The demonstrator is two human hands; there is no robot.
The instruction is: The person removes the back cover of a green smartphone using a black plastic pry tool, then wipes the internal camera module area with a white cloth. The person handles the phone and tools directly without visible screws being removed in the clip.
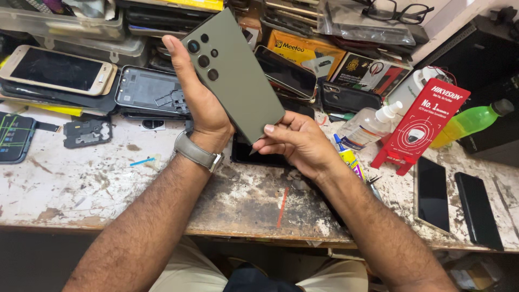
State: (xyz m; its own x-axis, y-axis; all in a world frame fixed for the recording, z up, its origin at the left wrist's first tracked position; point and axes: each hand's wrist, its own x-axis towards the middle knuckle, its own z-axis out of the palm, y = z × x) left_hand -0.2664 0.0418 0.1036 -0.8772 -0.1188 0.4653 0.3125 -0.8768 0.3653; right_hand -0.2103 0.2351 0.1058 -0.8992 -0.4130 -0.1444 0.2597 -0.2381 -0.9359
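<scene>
Holding green phone (pixel 235 75) back-up, tilted, at upper centre of frame, above the worn surface (pixel 81 189). Left hand (pixel 197 103) wrapped along its left long edge, fingers closed on it, thumb up beside the camera lenses. Right hand (pixel 294 140) pinching the lower corner, fingertips closed on the edge. Looks rigid, slim, fairly light; smooth matte back likely slippery, glass likely fragile. Best gripped by the long side edges, clear of the lenses. Dark phones (pixel 432 192) lying lower right, spray bottle (pixel 370 125) right of centre.
</scene>
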